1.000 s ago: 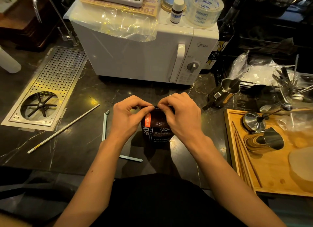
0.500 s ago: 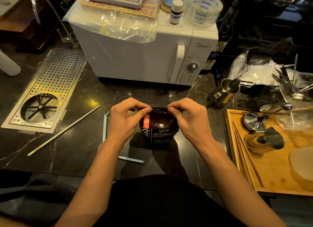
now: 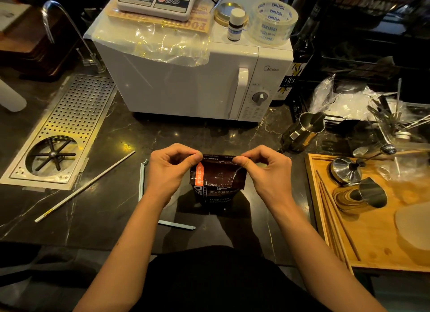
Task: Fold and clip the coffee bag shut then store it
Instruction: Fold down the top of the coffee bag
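Nearest you, the dark marble counter (image 3: 97, 209) ends at an edge just in front of your torso, and your forearms cross it. There is bare counter at 7 to 8 o'clock of the bag, cut by a white rod (image 3: 85, 186) lying aslant. A pale clip (image 3: 142, 179) lies open in two arms: one runs along your left wrist, the other lies at 6 o'clock of the bag. At 3 o'clock a wooden tray (image 3: 313, 195) hems in your right forearm.

The bag (image 3: 217, 183) stands upright on the counter, dead centre. Your left hand (image 3: 169, 169) pinches its top left corner and your right hand (image 3: 267, 169) its top right corner, thumbs against forefingers; the top edge stretches flat between them.

Farther off, a steel jug (image 3: 304, 131) stands at 2 o'clock, a drain grate (image 3: 67, 128) at 10 o'clock, and a microwave (image 3: 186, 83) blocks 12 o'clock.
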`<state>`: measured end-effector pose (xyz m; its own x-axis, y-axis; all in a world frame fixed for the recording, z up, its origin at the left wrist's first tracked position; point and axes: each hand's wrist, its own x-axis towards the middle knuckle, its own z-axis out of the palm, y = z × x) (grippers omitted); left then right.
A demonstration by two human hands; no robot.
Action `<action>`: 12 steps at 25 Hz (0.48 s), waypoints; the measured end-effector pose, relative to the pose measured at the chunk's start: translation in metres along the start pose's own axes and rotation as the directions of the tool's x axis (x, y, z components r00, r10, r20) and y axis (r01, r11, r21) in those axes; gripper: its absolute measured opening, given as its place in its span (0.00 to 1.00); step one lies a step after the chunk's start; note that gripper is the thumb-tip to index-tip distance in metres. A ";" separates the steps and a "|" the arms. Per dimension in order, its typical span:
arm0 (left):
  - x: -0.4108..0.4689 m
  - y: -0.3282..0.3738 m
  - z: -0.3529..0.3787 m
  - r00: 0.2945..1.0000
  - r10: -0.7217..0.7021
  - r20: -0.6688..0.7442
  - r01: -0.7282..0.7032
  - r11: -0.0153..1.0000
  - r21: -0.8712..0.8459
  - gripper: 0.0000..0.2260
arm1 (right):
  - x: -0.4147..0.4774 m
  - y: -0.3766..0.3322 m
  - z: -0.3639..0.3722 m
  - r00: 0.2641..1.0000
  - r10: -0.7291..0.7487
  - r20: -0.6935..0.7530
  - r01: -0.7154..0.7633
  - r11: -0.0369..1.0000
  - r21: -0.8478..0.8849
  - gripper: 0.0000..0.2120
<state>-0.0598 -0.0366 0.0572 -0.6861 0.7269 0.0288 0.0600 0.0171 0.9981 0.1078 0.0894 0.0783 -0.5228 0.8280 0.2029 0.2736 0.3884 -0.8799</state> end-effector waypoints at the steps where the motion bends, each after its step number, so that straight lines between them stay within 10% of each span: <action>1: -0.001 0.000 -0.001 1.000 -0.002 0.010 0.002 1.000 0.000 0.07 | 0.000 0.000 0.000 1.000 0.009 0.019 -0.009 1.000 0.013 0.04; 12: -0.003 0.000 -0.003 0.999 -0.029 0.033 0.029 1.000 -0.010 0.07 | 0.000 0.003 -0.006 0.997 -0.031 0.075 0.031 1.000 -0.003 0.08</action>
<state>-0.0595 -0.0407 0.0575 -0.6633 0.7484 -0.0018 0.0325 0.0312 0.9990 0.1136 0.0936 0.0781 -0.5898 0.7830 0.1975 0.2598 0.4156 -0.8717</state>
